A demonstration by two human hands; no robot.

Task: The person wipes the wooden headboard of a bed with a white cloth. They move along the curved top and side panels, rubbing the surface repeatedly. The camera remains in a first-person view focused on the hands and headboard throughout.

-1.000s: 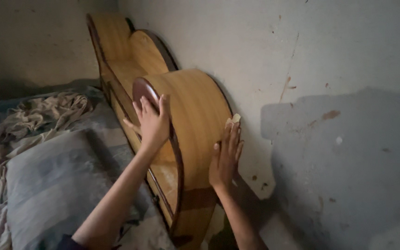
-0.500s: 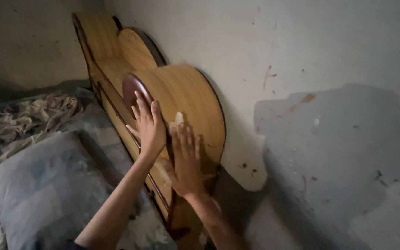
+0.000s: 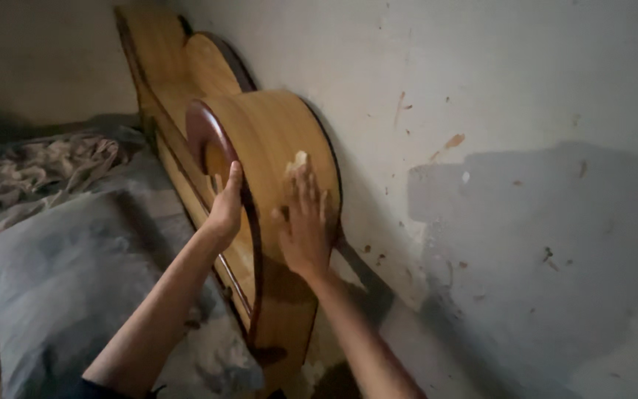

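Rough grey wall [image 3: 496,111] backs a curved wooden headboard [image 3: 267,140] that stands on edge against it. Left hand [image 3: 224,210] is closed over the headboard's dark front rim, thumb side up. Right hand [image 3: 306,222] lies flat just beside it on the rounded face, fingers spread, pressing a small pale cloth [image 3: 297,161] under the fingertips. Below the left forearm lies a grey pillow [image 3: 68,273].
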